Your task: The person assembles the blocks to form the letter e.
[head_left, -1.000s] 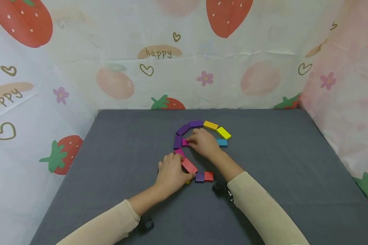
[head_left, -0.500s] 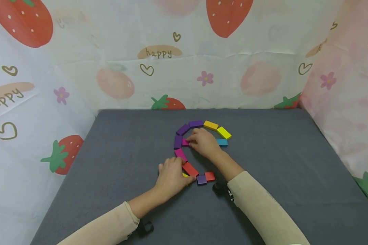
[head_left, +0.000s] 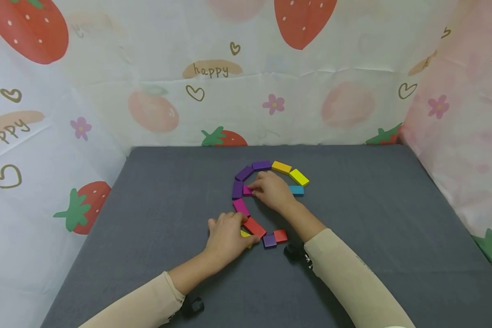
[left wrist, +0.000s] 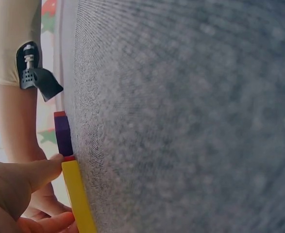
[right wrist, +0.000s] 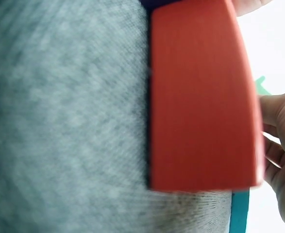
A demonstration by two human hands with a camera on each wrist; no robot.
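I see a dark grey table (head_left: 373, 205). Clockwise, twelve being its far edge, it carries purple blocks (head_left: 244, 173) from nine to eleven, an orange block (head_left: 281, 167), a yellow block (head_left: 299, 177) at two, a blue block (head_left: 297, 191) at three, a short red block (head_left: 280, 236) and short purple block (head_left: 269, 241) near six, a long red block (head_left: 254, 227) at seven, a half-covered yellow block (head_left: 245, 234) just outside it, an outer magenta block (head_left: 241, 207) at eight, and an inner magenta block (head_left: 247, 191) inside nine.

We could pass over the grey cloth (head_left: 385, 200) on either side; the curved row of blocks (head_left: 262, 166), left hand (head_left: 227, 238) and right hand (head_left: 274, 191) bar the middle.
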